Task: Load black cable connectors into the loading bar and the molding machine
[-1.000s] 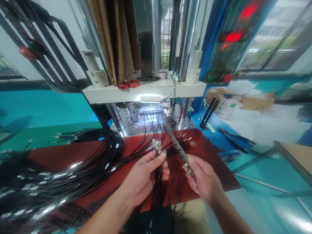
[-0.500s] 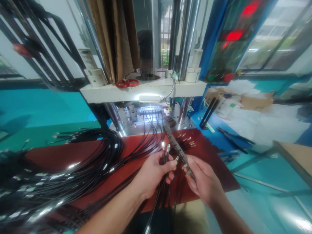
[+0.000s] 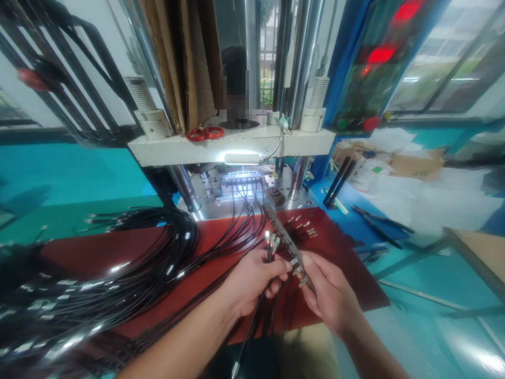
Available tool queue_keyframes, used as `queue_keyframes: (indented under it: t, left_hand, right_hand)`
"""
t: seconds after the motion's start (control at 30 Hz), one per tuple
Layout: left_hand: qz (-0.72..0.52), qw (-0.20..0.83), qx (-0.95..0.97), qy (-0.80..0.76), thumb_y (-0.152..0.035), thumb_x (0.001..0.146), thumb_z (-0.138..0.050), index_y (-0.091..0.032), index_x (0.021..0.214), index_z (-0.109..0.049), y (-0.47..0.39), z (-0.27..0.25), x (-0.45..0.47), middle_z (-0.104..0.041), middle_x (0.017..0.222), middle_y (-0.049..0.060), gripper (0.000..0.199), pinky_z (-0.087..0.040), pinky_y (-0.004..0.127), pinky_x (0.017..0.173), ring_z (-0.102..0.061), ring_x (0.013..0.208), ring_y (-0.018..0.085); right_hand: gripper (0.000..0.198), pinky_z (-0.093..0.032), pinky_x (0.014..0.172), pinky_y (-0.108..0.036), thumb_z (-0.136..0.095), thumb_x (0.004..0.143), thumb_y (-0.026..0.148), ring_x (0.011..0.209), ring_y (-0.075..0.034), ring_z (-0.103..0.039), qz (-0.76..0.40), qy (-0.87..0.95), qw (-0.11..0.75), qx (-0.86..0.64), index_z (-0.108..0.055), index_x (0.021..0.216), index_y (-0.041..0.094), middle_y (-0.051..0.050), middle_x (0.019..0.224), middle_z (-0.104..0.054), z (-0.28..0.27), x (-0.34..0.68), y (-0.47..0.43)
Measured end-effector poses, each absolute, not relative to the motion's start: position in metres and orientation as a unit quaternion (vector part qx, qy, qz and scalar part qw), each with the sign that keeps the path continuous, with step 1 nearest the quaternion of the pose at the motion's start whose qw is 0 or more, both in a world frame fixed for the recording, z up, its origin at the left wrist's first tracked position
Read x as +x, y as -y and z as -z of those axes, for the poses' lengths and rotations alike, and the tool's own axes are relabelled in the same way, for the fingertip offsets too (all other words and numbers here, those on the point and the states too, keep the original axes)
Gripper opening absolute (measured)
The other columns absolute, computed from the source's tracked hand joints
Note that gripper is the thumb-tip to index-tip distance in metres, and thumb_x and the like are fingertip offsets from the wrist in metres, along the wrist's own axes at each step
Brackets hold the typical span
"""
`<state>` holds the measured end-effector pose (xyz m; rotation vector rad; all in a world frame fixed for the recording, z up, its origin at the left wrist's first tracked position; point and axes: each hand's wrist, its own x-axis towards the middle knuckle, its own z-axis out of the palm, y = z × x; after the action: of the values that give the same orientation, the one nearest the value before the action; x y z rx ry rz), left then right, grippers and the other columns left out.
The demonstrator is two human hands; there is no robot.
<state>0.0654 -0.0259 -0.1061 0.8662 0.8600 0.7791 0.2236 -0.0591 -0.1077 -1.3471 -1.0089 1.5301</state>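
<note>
My left hand (image 3: 258, 276) is closed around several black cables (image 3: 252, 323), whose metal connector ends (image 3: 273, 241) stick up above the fingers. Its thumb and forefinger pinch one cable end at the edge of a long metal bar with slots (image 3: 281, 227). My right hand (image 3: 325, 284) grips the near end of that bar, thumb on top, and the bar slants away toward the press. Small connectors (image 3: 300, 275) sit along the bar beside my right fingers. Several loose metal connectors (image 3: 305, 225) lie on the red-brown mat (image 3: 339, 263) past the bar.
A big bundle of black cables (image 3: 173, 237) covers the mat's left side. Ahead stands a press with a white plate (image 3: 177, 150), a lit fixture (image 3: 242, 184) holding cable ends, and red-handled scissors (image 3: 205, 133) on top. Pliers (image 3: 379, 223) lie on the blue surface at right.
My left hand has moved slightly right, bringing the pinched cable end from just short of the bar up against its edge. My right hand and the bar have hardly moved.
</note>
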Motion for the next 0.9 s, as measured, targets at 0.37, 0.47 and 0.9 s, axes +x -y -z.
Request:
queue_keyframes:
  t: [0.37,0.47,0.9]
  left_hand:
    - [-0.354,0.748,0.387,-0.407,-0.025,0.066,-0.073,-0.008,0.071,-0.056,0.022,0.106,0.067,-0.052,0.065,0.007,0.025,-0.024,0.013,0.033,-0.038,0.044,0.007]
    - [-0.357,0.753,0.372,-0.408,-0.025,0.066,-0.076,-0.007,0.072,-0.057,0.022,0.106,0.066,-0.053,0.067,0.007,0.028,-0.026,0.013,0.034,-0.040,0.045,0.008]
    - [-0.429,0.779,0.297,-0.348,-0.008,0.083,-0.068,-0.004,0.113,-0.061,0.028,0.106,0.039,-0.051,0.084,0.009,0.031,-0.045,0.019,0.062,-0.050,0.073,0.015]
  right_hand:
    - [0.056,-0.027,0.033,-0.016,-0.047,0.087,0.059,0.040,-0.005,-0.037,-0.559,0.466,0.405,-0.554,-0.053,0.122,0.015,-0.001,0.062,-0.050,0.109,0.222,0.059]
    - [0.056,-0.025,0.032,-0.016,-0.048,0.087,0.058,0.038,-0.005,-0.035,-0.571,0.462,0.402,-0.547,-0.054,0.121,0.015,0.001,0.058,-0.046,0.108,0.222,0.058]
    - [0.055,-0.020,0.032,-0.014,-0.051,0.084,0.061,0.039,-0.003,-0.030,-0.609,0.380,0.444,-0.536,-0.052,0.121,0.020,0.003,0.060,-0.038,0.122,0.224,0.056]
